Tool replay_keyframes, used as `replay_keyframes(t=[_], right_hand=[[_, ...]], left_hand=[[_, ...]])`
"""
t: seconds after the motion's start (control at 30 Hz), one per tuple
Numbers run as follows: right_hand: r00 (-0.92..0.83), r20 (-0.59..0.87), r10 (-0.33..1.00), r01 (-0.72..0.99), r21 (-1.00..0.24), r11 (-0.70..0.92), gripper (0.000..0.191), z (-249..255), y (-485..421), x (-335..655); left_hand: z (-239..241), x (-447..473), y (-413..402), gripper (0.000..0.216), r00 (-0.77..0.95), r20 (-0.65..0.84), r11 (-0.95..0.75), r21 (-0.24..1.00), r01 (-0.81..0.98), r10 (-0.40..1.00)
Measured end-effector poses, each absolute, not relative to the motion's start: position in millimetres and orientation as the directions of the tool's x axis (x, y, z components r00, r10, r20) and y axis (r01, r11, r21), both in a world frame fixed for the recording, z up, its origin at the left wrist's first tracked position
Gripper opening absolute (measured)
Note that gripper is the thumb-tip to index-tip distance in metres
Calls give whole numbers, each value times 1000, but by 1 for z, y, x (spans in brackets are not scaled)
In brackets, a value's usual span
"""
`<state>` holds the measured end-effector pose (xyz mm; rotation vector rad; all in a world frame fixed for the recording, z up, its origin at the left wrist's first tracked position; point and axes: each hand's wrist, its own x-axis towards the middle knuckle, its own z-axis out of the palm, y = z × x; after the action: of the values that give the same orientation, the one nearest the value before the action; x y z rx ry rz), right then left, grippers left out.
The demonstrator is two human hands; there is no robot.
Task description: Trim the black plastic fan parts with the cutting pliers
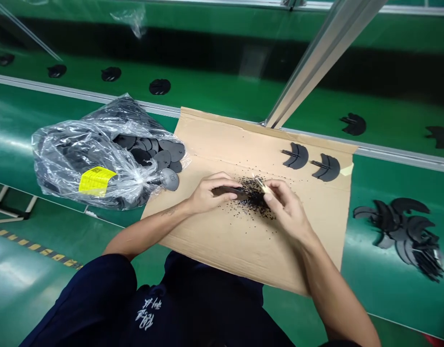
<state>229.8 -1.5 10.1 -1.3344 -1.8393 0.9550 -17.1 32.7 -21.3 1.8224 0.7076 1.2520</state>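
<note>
Clear plastic bag (99, 159) is sitting on the green counter (362, 284), overlapping the left edge of the cardboard sheet (215, 144); dark discs (160, 159) are showing at its right end. Left hand (203, 195) is pinching a dark piece (226, 191) above the sheet's middle, thumb nearside, fingers farside. Piece is looking thin, light, fairly stiff, maybe a bit slick; probably not fragile, though a thin edge could be chipping if squeezed hard. Best hold: its outer edges, as now, leaving the right end free. Small black bits (256, 200) are lying heaped and scattered under and between the hands; likely near weightless, easily rolling. Right hand (289, 207) is holding a slim tool (261, 183) in a narrow fingertip pinch; exact type unclear. Two curved parts (296, 156) are lying near the sheet's far right corner. Dark curved pieces (402, 224) are piling loosely beyond its right edge.
</note>
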Motion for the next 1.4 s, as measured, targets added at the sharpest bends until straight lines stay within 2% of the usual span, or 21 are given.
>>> replay_keyframes(t=[0.1, 0.23, 0.37, 0.93, 1.07, 1.2, 1.3, 1.4], right_hand=[[-351, 122, 928, 460, -841, 284, 31, 8, -8, 226], [-421, 259, 869, 506, -728, 462, 43, 5, -13, 231], [-451, 328, 830, 511, -667, 542, 48, -1, -14, 233], [-482, 344, 806, 609, -530, 590, 33, 6, -18, 233], [-461, 357, 813, 564, -589, 579, 29, 4, -18, 231], [-408, 362, 838, 533, -651, 541, 28, 1, -16, 231], [-381, 404, 831, 652, -520, 552, 31, -1, -14, 232], [-431, 417, 800, 735, -353, 579, 35, -2, -14, 231]], left_hand=[[-22, -18, 32, 25, 389, 475, -512, 859, -8, 789], [-23, -17, 29, 25, 407, 439, -474, 880, -18, 801], [-24, -18, 28, 26, 421, 428, -459, 888, -31, 800], [-25, -20, 27, 28, 457, 461, -504, 863, -32, 761], [-24, -19, 27, 28, 453, 482, -507, 859, -74, 750], [-21, -19, 26, 24, 471, 464, -514, 858, -26, 751], [-18, -19, 25, 25, 486, 436, -519, 854, 42, 757], [-17, -18, 23, 26, 511, 400, -524, 843, 122, 761]])
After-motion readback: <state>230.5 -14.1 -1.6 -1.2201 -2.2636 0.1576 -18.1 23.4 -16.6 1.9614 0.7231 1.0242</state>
